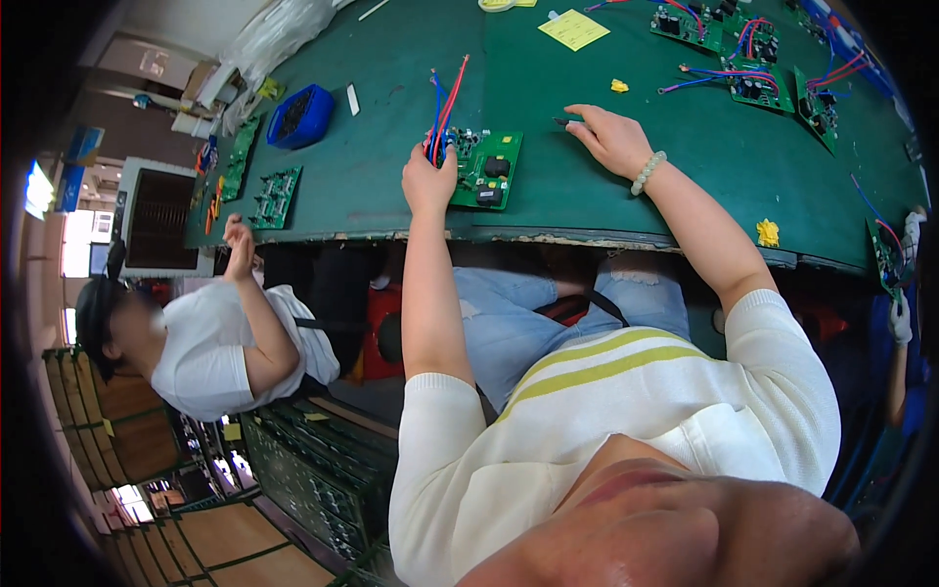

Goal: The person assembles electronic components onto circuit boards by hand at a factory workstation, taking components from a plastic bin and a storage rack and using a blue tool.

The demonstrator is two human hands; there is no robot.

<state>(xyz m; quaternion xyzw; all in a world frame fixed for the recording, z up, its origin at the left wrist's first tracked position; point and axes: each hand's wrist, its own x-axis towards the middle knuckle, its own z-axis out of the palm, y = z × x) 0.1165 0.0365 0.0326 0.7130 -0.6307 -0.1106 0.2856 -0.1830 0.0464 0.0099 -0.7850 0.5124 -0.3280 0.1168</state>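
My left hand [428,184] is closed on the left edge of a green circuit board [504,157], near the table's front edge. Red and blue wires [450,103] rise from the board beside my fingers, their free ends pointing away from me. Black block-shaped parts sit on the board's right half. To the right, apart from the board, my right hand [614,142] rests low over the green tabletop [567,201]. Its fingers pinch a thin dark tool [561,121]; only the tip shows, so its kind is unclear.
Several wired circuit boards [758,83] lie at the far right. A blue bin [301,115] of dark small parts stands at the left, near another board [276,198]. Yellow scraps [768,233] and a yellow paper [574,30] lie about. A co-worker [225,333] sits at my left.
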